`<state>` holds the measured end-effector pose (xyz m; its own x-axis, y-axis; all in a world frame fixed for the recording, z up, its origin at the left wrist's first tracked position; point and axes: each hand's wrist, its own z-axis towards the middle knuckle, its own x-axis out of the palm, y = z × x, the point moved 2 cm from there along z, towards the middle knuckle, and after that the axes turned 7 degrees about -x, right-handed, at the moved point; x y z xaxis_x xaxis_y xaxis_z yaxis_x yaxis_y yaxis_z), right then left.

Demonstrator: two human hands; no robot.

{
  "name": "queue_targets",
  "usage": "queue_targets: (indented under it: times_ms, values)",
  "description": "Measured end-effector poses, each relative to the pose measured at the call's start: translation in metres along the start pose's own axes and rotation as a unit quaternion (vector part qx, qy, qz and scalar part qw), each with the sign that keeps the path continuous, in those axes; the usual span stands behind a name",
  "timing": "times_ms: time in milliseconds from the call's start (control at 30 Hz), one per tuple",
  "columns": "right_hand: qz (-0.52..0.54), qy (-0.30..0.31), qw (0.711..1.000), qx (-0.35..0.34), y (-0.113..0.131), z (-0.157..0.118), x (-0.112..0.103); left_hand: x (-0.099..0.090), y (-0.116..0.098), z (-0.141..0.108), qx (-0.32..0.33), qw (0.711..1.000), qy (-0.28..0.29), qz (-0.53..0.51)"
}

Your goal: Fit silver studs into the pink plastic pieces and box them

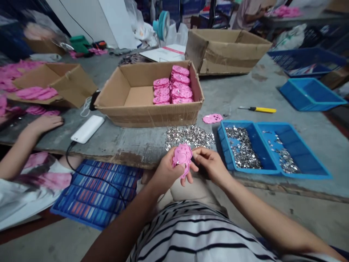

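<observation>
Scuffed grey workbench [234,95], crowded.
Open cardboard box [149,116] behind silvery metal bits [191,136] (heaped loose); blue trays [302,147], a pink piece [212,118], a yellow-handled tool [263,109] and a white power bank [87,129] around them.

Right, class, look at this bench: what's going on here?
A person holds a pink piece in the left hand, while the right hand is pinched close by its right edge; whether it grips anything is too small to tell. Just beyond lies a heap of small metal parts, and behind that stands a cardboard box partly filled with stacked pink pieces. A two-part blue tray to the right holds more metal parts.
</observation>
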<state>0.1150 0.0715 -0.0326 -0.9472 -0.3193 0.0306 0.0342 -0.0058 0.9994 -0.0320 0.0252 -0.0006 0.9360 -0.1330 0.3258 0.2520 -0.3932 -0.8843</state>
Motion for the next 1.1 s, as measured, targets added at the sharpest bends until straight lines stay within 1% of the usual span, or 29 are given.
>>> queue_targets:
  times_ms: [67, 133, 200, 267, 300, 367, 433, 500, 567, 600, 667, 733, 767, 867, 967, 1100]
  values:
    - [-0.009, 0.030, 1.000, -0.003, -0.002, 0.005, 0.007, -0.005, -0.017, -0.002, 0.007, 0.999, -0.011, 0.029]
    - [-0.025, 0.064, 0.998, -0.011, -0.004, 0.012, 0.016, -0.013, -0.041, -0.002, 0.027, 0.997, -0.034, 0.069]
    - [-0.045, 0.098, 0.994, -0.024, -0.008, 0.018, 0.026, -0.022, -0.071, 0.002, 0.071, 0.989, -0.062, 0.111]
    - [-0.055, 0.135, 0.988, -0.042, -0.012, 0.025, 0.036, -0.032, -0.106, 0.012, 0.129, 0.977, -0.084, 0.149]
    - [-0.056, 0.153, 0.985, -0.052, -0.014, 0.027, 0.040, -0.037, -0.124, 0.021, 0.152, 0.970, -0.095, 0.166]
    - [-0.052, 0.192, 0.978, -0.064, -0.018, 0.031, 0.047, -0.049, -0.156, 0.046, 0.172, 0.959, -0.116, 0.191]
    - [-0.043, 0.225, 0.971, -0.063, -0.022, 0.031, 0.049, -0.058, -0.182, 0.080, 0.161, 0.958, -0.122, 0.203]
    - [-0.036, 0.245, 0.967, -0.055, -0.025, 0.030, 0.048, -0.063, -0.199, 0.119, 0.132, 0.962, -0.114, 0.211]
    - [-0.029, 0.256, 0.965, -0.039, -0.027, 0.028, 0.046, -0.064, -0.210, 0.157, 0.106, 0.961, -0.109, 0.230]
    - [-0.026, 0.260, 0.965, -0.026, -0.028, 0.027, 0.045, -0.063, -0.214, 0.175, 0.094, 0.957, -0.121, 0.246]
    - [-0.019, 0.261, 0.965, 0.004, -0.029, 0.025, 0.044, -0.060, -0.220, 0.208, 0.079, 0.940, -0.171, 0.283]
    - [-0.010, 0.259, 0.965, 0.027, -0.030, 0.024, 0.044, -0.059, -0.223, 0.234, 0.073, 0.920, -0.223, 0.313]
    - [-0.004, 0.259, 0.965, 0.034, -0.031, 0.024, 0.044, -0.059, -0.224, 0.245, 0.073, 0.913, -0.239, 0.324]
    - [0.018, 0.264, 0.963, 0.042, -0.034, 0.025, 0.045, -0.059, -0.227, 0.272, 0.074, 0.898, -0.260, 0.346]
    - [0.035, 0.268, 0.961, 0.049, -0.040, 0.026, 0.045, -0.060, -0.231, 0.292, 0.083, 0.883, -0.274, 0.373]
    - [0.066, 0.262, 0.958, 0.093, -0.047, 0.027, 0.042, -0.064, -0.236, 0.312, 0.086, 0.856, -0.295, 0.415]
